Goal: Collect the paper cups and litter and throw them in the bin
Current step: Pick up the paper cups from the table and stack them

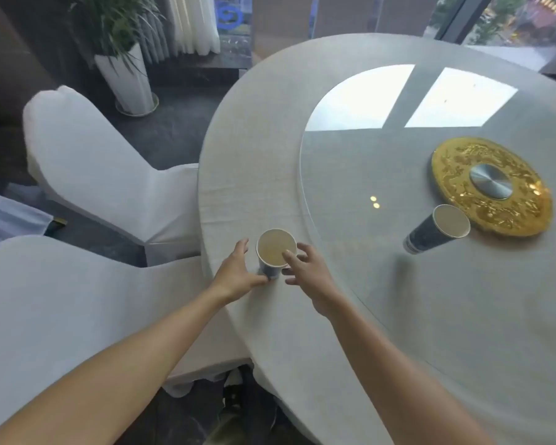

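A dark blue paper cup with a pale inside stands upright near the left edge of the round white-clothed table. My left hand lies at the cup's left side, fingers straight, thumb touching the base. My right hand comes in from the right, fingers spread, one fingertip over the rim. Neither hand has closed round it. A second dark blue paper cup stands upright on the glass turntable, further right. No bin is in view.
A gold ornamental disc with a metal hub sits at the turntable's centre, just behind the second cup. Two chairs in white covers, one and another, stand left of the table. A potted plant stands on the dark floor behind.
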The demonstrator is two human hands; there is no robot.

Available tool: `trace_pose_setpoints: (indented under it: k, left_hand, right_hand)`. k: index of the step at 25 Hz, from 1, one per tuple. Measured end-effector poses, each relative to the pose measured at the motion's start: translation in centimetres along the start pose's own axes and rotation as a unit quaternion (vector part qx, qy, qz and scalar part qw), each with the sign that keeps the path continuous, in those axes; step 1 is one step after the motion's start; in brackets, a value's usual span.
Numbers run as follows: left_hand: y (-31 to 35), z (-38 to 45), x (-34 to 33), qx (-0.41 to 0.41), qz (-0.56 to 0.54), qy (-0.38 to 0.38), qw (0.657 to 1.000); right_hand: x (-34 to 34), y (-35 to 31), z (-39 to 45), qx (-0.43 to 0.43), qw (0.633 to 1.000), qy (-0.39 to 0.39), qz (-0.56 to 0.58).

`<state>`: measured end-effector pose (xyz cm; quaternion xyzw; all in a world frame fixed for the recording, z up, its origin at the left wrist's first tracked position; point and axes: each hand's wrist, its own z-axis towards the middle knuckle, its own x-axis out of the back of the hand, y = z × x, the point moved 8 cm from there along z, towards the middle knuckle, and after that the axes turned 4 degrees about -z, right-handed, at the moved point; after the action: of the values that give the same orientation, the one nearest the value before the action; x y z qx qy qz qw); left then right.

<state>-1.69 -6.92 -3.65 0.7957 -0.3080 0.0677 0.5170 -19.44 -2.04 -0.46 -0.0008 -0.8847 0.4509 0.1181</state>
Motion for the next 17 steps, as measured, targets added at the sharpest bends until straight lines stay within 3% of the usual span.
trace_pose_setpoints:
  k: [9,14,17]
  left_hand:
    - [3.3,2.4,-1.4,-0.084,-0.040,-0.069,0.993]
    - [7.5,1.7,-4.7,-0.128,0.009,-0.082,0.988]
    - [10.0,1.4,-7.5,-0.121,-0.017,-0.099,0.988]
  right_hand:
    - [1.1,-0.9,0.8,-0.019,0.997,0.071,-0.032]
    - [6.6,-1.0,-1.1,-0.020,0.994,0.103,0.005]
    - [12.4,0.0,-2.0,-0.029,0.981,0.185,0.056]
